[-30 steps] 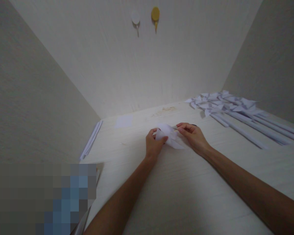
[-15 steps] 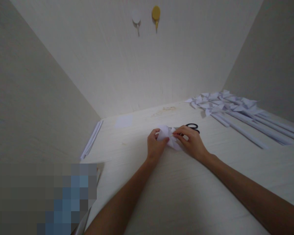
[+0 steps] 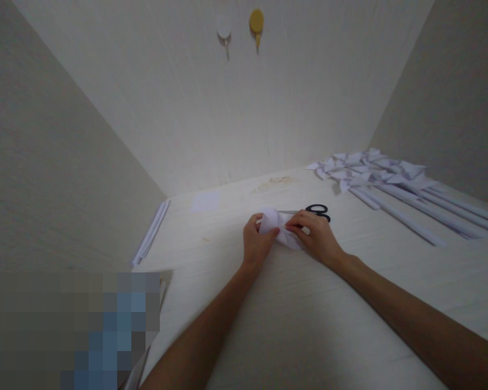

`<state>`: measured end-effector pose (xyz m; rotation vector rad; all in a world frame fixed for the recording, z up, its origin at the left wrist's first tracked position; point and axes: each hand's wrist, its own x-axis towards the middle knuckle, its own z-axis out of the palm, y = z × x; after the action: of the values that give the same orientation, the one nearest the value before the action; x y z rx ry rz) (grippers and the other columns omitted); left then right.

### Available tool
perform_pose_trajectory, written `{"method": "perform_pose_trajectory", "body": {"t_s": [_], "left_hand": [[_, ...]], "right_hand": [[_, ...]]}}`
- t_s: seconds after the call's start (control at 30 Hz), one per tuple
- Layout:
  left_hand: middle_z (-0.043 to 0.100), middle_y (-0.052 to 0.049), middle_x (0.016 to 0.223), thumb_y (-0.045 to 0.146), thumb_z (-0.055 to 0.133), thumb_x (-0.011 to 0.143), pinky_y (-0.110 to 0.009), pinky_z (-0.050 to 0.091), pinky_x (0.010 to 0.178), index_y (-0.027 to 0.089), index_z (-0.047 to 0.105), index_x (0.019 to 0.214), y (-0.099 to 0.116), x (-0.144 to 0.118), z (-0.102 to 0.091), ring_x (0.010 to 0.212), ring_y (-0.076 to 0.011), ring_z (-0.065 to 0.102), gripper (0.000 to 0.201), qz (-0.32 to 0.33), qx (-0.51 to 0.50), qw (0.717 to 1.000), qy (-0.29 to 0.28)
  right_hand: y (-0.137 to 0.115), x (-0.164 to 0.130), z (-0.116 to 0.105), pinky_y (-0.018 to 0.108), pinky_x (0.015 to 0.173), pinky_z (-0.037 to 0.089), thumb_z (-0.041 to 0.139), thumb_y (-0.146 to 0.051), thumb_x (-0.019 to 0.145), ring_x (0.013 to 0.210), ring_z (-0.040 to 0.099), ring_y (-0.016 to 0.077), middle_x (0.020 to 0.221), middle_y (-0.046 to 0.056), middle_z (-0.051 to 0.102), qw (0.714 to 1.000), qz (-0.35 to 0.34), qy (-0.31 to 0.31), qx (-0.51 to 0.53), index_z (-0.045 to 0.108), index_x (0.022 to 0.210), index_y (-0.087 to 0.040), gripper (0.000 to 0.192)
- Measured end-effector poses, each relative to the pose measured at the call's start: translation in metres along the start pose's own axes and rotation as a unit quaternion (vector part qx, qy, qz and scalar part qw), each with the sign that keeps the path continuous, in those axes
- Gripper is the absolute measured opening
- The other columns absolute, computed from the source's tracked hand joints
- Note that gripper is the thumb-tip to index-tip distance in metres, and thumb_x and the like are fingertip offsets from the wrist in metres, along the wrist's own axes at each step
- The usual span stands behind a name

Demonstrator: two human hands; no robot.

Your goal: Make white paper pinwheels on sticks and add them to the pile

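A folded white paper pinwheel (image 3: 270,219) is held between my two hands, just above the pale table. My left hand (image 3: 256,238) grips its left side, with the thumb pressed near the centre. At the right of the centre, my right hand (image 3: 314,233) pinches the paper with thumb and forefinger; whether a small piece such as a pin is in that pinch, I cannot make out. Black-handled scissors (image 3: 318,209) lie right behind my right hand, their blades pointing left and partly hidden by the paper.
Several finished paper pinwheels (image 3: 361,179) with rolled paper sticks (image 3: 406,219) lie heaped at the right. Rolled paper tubes (image 3: 151,233) rest along the left wall, and a square paper sheet (image 3: 205,201) lies at the back. Two hooks, one yellow (image 3: 256,20), hang on the back wall.
Both hands keep their hold on the paper pinwheel. The right fingers have shifted very slightly at its centre, and the view has moved a little.
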<state>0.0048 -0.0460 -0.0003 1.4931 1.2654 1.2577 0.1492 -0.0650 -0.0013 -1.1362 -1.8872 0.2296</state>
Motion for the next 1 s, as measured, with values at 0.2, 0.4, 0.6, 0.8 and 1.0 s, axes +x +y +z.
{"method": "perform_pose_trajectory", "body": {"t_s": [0.2,0.4,0.6,0.8,1.0], "left_hand": [[0.060,-0.002,0.068,0.015,0.063,0.053,-0.021,0.043,0.050,0.013,0.054,0.083,0.001,-0.001,0.001,0.057,-0.0122,0.055,0.031,-0.001,-0.002,1.000,-0.005],[0.060,-0.002,0.067,0.015,0.064,0.052,-0.021,0.043,0.050,0.013,0.054,0.082,0.003,-0.001,0.000,0.056,-0.0125,0.055,0.032,-0.008,0.001,1.000,0.001],[0.060,-0.002,0.067,0.015,0.061,0.055,-0.021,0.043,0.050,0.013,0.053,0.082,0.005,-0.003,0.000,0.056,-0.0124,0.056,0.029,-0.014,-0.001,1.000,0.002],[0.060,-0.001,0.067,0.017,0.062,0.053,-0.022,0.042,0.052,0.014,0.053,0.083,0.004,-0.002,0.000,0.057,-0.0125,0.055,0.031,-0.017,-0.002,1.000,0.004],[0.056,0.001,0.062,0.019,0.059,0.056,-0.022,0.039,0.053,0.013,0.058,0.068,0.007,-0.002,-0.001,0.057,-0.0115,0.050,0.013,0.000,0.023,1.000,-0.021]], "right_hand": [[-0.001,0.000,0.000,0.027,0.060,0.038,0.049,-0.021,0.077,0.064,0.050,0.0148,0.067,0.003,0.055,1.000,0.006,-0.002,-0.003,0.057,0.066,-0.019,0.013],[0.003,0.001,0.001,0.025,0.054,0.036,0.050,-0.021,0.075,0.059,0.048,0.0136,0.063,0.002,0.054,0.997,0.071,0.020,0.010,0.056,0.065,-0.018,0.012],[0.009,0.001,0.000,0.024,0.054,0.037,0.051,-0.022,0.073,0.061,0.050,0.0130,0.065,0.001,0.055,0.991,0.114,0.023,0.071,0.056,0.067,-0.017,0.010],[0.007,0.002,0.000,0.024,0.053,0.036,0.052,-0.021,0.073,0.060,0.048,0.0127,0.064,0.002,0.053,0.992,0.106,-0.002,0.061,0.055,0.064,-0.017,0.010],[0.004,0.003,0.000,0.024,0.053,0.035,0.052,-0.016,0.073,0.060,0.046,0.0124,0.063,0.002,0.051,0.996,0.089,0.002,0.029,0.055,0.062,-0.016,0.011]]}}
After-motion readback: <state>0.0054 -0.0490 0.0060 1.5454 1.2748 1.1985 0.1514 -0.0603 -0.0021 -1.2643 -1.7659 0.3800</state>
